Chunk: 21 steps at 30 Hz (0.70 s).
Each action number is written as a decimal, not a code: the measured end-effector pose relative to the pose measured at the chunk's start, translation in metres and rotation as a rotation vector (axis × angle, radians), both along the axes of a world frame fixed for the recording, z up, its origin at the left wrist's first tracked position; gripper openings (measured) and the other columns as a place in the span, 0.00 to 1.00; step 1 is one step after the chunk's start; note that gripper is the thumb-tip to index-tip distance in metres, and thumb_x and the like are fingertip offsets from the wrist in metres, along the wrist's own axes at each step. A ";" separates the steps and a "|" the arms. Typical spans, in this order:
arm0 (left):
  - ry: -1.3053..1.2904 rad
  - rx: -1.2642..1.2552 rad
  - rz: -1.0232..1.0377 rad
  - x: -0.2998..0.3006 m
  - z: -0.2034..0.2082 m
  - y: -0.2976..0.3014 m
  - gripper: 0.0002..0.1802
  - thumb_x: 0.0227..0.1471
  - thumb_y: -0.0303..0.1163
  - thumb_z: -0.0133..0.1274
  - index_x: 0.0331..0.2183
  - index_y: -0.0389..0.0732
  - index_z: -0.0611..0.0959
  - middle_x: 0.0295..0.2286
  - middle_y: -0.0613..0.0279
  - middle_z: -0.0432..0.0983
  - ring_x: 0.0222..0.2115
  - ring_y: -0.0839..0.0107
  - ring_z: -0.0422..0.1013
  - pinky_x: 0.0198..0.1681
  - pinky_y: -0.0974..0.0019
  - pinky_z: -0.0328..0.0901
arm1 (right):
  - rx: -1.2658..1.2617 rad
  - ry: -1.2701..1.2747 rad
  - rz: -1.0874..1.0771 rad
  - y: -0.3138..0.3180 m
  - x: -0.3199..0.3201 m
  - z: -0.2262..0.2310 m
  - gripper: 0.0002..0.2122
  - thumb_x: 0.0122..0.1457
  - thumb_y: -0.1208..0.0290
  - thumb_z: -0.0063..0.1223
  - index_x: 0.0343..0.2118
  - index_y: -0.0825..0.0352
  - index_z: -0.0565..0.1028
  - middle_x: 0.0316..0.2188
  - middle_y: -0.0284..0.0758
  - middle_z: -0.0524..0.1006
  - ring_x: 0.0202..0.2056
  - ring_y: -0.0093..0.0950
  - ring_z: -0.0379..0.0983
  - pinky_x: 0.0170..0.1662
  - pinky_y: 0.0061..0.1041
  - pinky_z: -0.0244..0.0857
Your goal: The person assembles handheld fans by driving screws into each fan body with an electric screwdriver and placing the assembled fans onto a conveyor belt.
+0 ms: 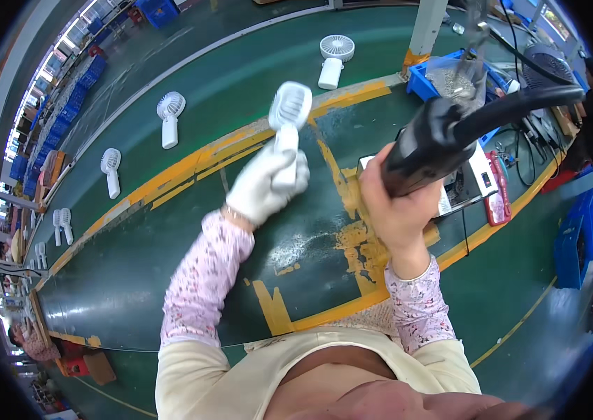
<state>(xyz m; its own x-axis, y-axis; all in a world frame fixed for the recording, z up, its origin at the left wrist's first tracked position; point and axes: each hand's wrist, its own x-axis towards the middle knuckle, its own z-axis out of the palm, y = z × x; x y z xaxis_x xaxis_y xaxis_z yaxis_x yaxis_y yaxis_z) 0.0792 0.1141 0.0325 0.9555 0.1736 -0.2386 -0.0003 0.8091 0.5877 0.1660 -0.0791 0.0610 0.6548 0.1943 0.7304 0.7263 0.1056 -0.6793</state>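
View from above of a person at a long green conveyor belt (191, 105) with worn yellow stripes. The left hand (265, 183), in a white glove, is closed around the handle of a small white handheld fan (288, 119), holding it upright above the belt near the middle of the scene, its round head at the far end. The right hand (398, 203), bare, is wrapped tightly around the grip of a black power screwdriver (443, 136), raised just right of the fan and not touching it; a thick black cable runs from it to the far right. More white fans (169, 117) stand spaced along the belt, far and to the left. To the far right sits a blue bin (422, 84) of small metal parts. Near it, lower right, lies a red flat object (498, 199) on the bench. A blue crate (576, 241) stands at the right edge.
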 end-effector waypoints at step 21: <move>0.271 -0.051 0.002 -0.056 -0.019 -0.118 0.10 0.44 0.20 0.55 0.33 0.33 0.75 0.26 0.55 0.74 0.24 0.65 0.72 0.29 0.65 0.69 | 0.158 0.237 0.309 0.021 -0.031 -0.005 0.26 0.54 0.83 0.51 0.55 0.73 0.55 0.31 0.35 0.72 0.26 0.21 0.71 0.32 0.19 0.67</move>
